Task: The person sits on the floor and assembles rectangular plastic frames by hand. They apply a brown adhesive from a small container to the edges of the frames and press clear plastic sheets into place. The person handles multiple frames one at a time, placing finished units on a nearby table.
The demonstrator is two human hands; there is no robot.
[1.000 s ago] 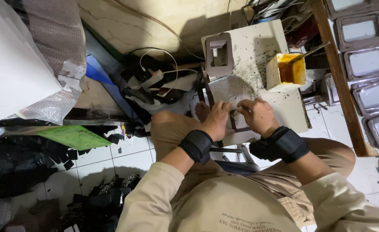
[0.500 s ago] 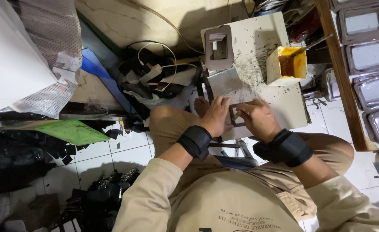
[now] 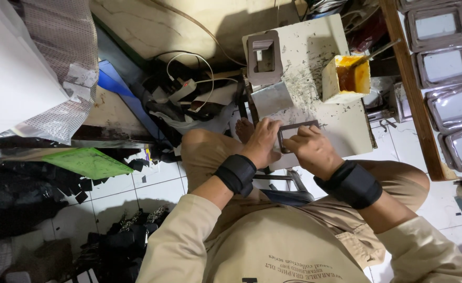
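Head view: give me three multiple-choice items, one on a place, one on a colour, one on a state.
1. Where does the open box with orange paste stand?
A. on the small white table
B. on the tiled floor
C. on the person's lap

2. What colour is the flat sheet lying at left?
A. red
B. green
C. yellow

3. What are the left hand and right hand doing?
A. resting apart on the knees
B. both on a dark rectangular frame
C. lifting the box

Answers: 1 A, it sits on the tabletop's far right part. 2 B, it is bright green. 3 B, fingers of both hands grip the frame on the table.
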